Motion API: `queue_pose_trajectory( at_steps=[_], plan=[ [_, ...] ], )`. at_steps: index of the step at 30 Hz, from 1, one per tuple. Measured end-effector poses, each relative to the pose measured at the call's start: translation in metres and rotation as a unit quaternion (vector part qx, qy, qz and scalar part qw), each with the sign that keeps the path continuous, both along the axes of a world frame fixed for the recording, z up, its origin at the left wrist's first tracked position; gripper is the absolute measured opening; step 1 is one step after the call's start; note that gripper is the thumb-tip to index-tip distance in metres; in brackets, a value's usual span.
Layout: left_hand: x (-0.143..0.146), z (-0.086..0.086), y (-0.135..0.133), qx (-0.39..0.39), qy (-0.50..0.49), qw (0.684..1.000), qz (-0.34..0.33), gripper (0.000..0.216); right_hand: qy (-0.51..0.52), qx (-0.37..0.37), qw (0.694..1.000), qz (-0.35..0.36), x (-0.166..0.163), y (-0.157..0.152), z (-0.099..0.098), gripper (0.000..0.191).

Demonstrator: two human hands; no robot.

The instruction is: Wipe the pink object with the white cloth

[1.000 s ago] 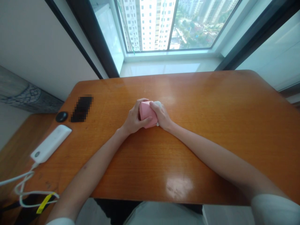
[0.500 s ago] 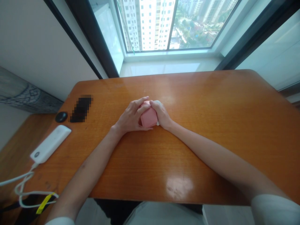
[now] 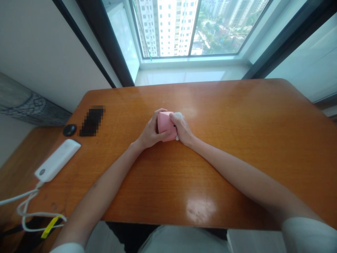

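Note:
A small pink block (image 3: 165, 125) is gripped between both hands at the middle of the wooden table (image 3: 237, 140). My left hand (image 3: 150, 134) wraps its left side, fingers curled over the top and thumb underneath. From the right, my right hand (image 3: 183, 130) closes on it, thumb lying across its upper face. A white rounded piece (image 3: 179, 115) shows just behind the right fingers; I cannot tell what it is or whether it belongs to the block.
At the table's left edge lie a white power bank (image 3: 56, 160) with a white cable (image 3: 26, 211), a small black round item (image 3: 69, 130) and a pixelated dark rectangle (image 3: 92, 122). A window sill runs behind the table.
Half a second ago my left fingers lay stretched over the block's top. They have curled back to its left side, and more of the pink face shows.

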State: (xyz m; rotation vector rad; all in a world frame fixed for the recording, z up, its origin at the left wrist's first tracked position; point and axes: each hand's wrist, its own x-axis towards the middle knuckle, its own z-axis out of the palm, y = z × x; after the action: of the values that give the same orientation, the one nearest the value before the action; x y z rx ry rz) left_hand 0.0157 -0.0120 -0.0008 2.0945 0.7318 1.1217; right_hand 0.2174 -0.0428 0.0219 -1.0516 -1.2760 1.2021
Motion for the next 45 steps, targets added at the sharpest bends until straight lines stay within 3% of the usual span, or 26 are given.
queue_pose_trajectory(
  at_steps=[5, 11, 16, 22, 27, 33, 36, 42, 45],
  plan=[
    [-0.002, -0.006, 0.001, -0.004, 0.002, 1.000, -0.009, 0.103, -0.011, 0.033, 0.999, -0.009, 0.000, -0.001, 0.004, 0.079],
    [-0.014, -0.003, 0.010, 0.163, 0.072, 0.984, -0.025, 0.147, 0.007, 0.035, 0.999, 0.010, 0.001, -0.002, 0.004, 0.074],
    [-0.022, 0.000, 0.013, 0.235, 0.135, 0.962, -0.014, 0.140, 0.018, 0.029, 0.999, 0.010, 0.000, 0.003, 0.005, 0.073],
    [-0.013, 0.005, 0.004, 0.169, 0.084, 0.982, 0.009, 0.121, 0.032, 0.001, 0.999, -0.020, 0.000, 0.008, -0.003, 0.078],
    [-0.006, 0.000, 0.003, 0.025, 0.018, 1.000, -0.004, 0.096, 0.005, -0.004, 1.000, 0.016, -0.001, -0.004, 0.006, 0.082],
    [-0.006, -0.006, 0.002, 0.003, 0.008, 1.000, -0.020, 0.099, 0.002, 0.014, 1.000, 0.015, -0.001, -0.009, 0.014, 0.081],
    [-0.009, -0.004, 0.003, 0.056, 0.018, 0.998, -0.016, 0.105, -0.003, 0.017, 1.000, 0.021, 0.000, -0.007, 0.012, 0.082],
    [-0.018, 0.004, 0.010, 0.266, 0.085, 0.960, -0.037, 0.130, 0.010, 0.035, 0.999, 0.014, -0.001, -0.004, 0.009, 0.073],
    [-0.019, 0.003, 0.011, 0.286, 0.119, 0.951, -0.017, 0.131, 0.003, 0.032, 0.999, 0.005, -0.002, -0.001, 0.007, 0.072]
  ],
)
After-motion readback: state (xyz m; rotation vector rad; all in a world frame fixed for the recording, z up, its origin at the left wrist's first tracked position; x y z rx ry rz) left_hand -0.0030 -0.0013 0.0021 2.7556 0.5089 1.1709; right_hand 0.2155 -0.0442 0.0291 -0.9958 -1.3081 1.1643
